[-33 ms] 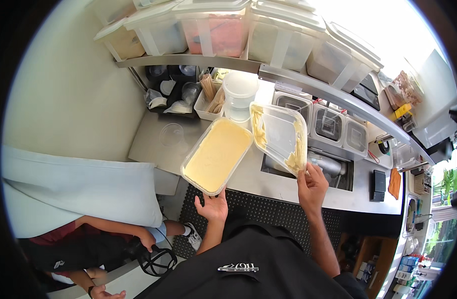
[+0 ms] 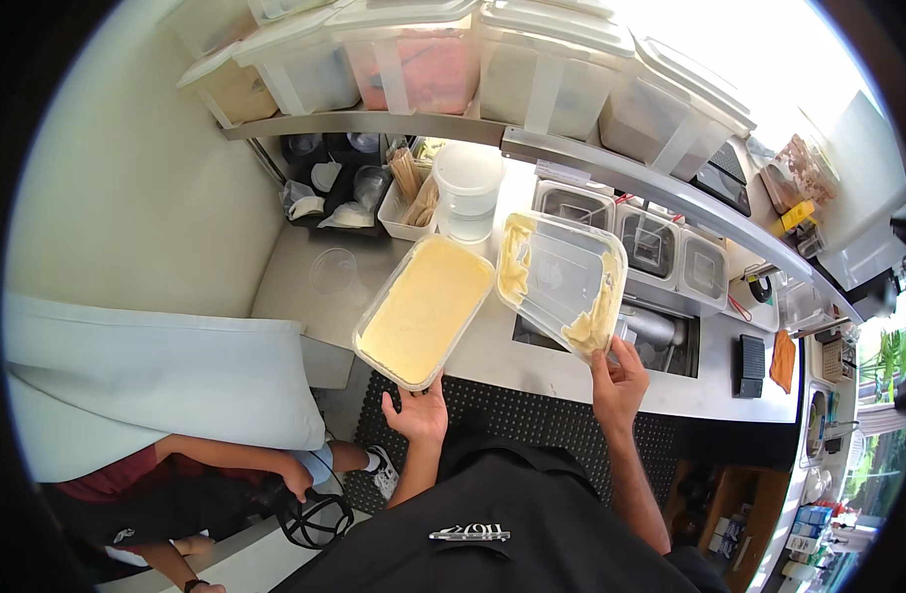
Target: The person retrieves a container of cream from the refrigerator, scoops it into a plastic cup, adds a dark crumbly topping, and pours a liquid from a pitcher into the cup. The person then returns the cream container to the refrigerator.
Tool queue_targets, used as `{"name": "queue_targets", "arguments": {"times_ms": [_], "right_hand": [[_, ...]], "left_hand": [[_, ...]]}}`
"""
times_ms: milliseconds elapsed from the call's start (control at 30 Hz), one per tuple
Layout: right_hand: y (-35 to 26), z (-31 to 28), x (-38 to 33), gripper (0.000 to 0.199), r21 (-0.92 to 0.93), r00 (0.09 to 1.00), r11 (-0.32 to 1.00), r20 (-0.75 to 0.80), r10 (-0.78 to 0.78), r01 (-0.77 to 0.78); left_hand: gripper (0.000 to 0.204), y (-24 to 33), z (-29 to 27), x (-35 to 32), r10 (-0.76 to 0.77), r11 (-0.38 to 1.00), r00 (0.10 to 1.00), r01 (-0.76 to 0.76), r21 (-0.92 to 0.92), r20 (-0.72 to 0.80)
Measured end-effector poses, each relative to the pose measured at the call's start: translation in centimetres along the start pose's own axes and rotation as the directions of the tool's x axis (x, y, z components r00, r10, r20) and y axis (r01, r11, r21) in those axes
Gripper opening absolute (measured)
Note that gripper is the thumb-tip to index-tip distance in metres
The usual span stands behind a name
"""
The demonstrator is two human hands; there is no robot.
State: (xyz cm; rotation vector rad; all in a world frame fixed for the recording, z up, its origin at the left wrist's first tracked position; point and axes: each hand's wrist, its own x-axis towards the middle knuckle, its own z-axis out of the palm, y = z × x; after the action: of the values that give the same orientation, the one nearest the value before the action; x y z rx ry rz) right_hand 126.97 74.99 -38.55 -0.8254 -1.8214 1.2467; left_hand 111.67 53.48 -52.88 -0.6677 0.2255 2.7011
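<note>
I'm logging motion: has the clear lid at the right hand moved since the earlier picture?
Yes: the clear lid has shifted slightly right; its right edge now overlaps the middle covered bin.

A pale wall (image 2: 146, 168) stood by the left edge of the counter (image 2: 300, 298). A bumpy mat (image 2: 542, 410) lay below the near edge. The window (image 2: 882, 371) was bright.

**Lettering on your chest, small marks elsewhere**

You are wearing a black cloth garment (image 2: 532, 499), and pale lettering (image 2: 473, 527) is showing on its chest beside a slim silver bar (image 2: 470, 536). At your left, another person's black cloth garment (image 2: 82, 514) is bearing a white mark (image 2: 125, 535), too small to read.
</note>
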Motion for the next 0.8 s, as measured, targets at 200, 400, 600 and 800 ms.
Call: {"name": "queue_targets", "arguments": {"times_ms": [200, 400, 600, 800], "right_hand": [[8.0, -3.6, -5.1, 0.032, 0.628, 0.888, 0.664, 0.097, 0.45, -0.406], [16.8, -6.1, -6.9, 0.034, 0.616, 0.678, 0.366, 0.402, 0.616, -0.698], [18.1, -11.2, -2.1, 0.078, -0.146, 0.761, 0.91, 0.506, 0.405, -0.387], [20.1, -41.2, 0.0, 0.055, -0.081, 0.878, 0.925, 0.295, 0.377, -0.37]], "left_hand": [[0.065, -1.6, -2.3, -0.7, 0.068, 0.998, 0.998, -0.068, -0.004, -0.002], [0.07, -5.7, -8.9, -4.8, 0.159, 0.979, 0.965, -0.127, 0.156, -0.211], [0.073, -19.7, -16.6, -13.4, -0.1, 0.694, 0.867, 0.412, 0.59, -0.488], [0.042, -47.3, -13.3, -18.5, -0.834, -0.516, 0.422, -0.371, 0.772, -0.356]]}}
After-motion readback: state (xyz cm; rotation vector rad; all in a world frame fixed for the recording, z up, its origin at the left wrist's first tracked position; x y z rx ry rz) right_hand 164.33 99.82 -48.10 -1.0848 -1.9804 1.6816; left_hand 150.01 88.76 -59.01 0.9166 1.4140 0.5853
